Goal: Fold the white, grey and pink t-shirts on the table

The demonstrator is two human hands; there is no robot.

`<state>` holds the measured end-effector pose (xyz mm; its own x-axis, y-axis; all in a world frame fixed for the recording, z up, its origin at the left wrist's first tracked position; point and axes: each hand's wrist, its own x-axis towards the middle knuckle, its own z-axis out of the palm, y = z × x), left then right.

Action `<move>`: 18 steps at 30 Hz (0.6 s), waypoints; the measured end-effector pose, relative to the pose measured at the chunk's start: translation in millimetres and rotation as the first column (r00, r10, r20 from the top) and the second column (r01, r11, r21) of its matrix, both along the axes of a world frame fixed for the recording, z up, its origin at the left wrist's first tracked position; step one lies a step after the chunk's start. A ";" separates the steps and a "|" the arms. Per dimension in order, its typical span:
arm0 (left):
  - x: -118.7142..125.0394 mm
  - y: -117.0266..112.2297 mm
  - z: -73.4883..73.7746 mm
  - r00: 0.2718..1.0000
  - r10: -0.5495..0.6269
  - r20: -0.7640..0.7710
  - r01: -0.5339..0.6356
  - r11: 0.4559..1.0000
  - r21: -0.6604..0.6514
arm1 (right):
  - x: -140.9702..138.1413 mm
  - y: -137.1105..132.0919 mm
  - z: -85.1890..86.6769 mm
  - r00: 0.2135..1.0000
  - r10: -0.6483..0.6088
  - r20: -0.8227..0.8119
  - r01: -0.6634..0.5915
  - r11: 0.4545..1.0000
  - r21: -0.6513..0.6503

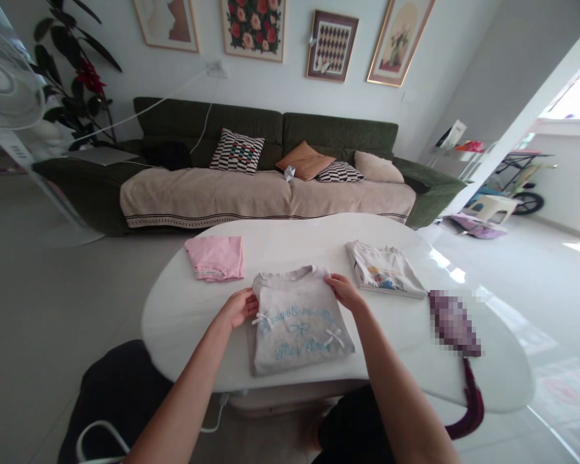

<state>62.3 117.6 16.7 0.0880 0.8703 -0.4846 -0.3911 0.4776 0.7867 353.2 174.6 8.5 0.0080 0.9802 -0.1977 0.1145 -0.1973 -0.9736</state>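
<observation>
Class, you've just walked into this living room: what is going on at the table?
A person has both hands on a folded grey top with blue lettering, lying on a white table. The left hand grips its left edge and the right hand its upper right edge. A folded pink garment lies to the left, a folded white printed shirt to the right. A green sofa stands behind.

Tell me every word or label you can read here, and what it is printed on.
Folded grey shirt held by the left hand and right hand: blue cursive lettering, too blurred to read.
Folded white printed shirt: dark lettering along the lower edge, too small to read.
Folded pink shirt: no text visible.
</observation>
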 end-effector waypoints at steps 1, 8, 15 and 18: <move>1.5 0.7 -3.8 0.999 0.017 -0.031 -0.018 1.000 -0.010 | -1.9 2.5 -4.7 0.999 -0.037 0.037 0.037 0.999 -0.005; 10.9 -1.6 -10.3 0.979 0.004 -0.204 -0.003 1.000 0.006 | -5.7 10.4 -25.1 0.967 -0.111 0.230 0.103 0.994 0.047; 14.8 -7.3 -8.1 0.940 0.058 -0.338 -0.034 0.996 0.078 | -6.6 8.4 -28.1 0.902 -0.115 0.415 0.073 0.991 0.116; 8.6 -12.2 -12.5 0.900 0.125 -0.417 -0.079 0.989 0.126 | -1.9 5.1 -19.4 0.852 -0.145 0.503 0.070 0.984 0.166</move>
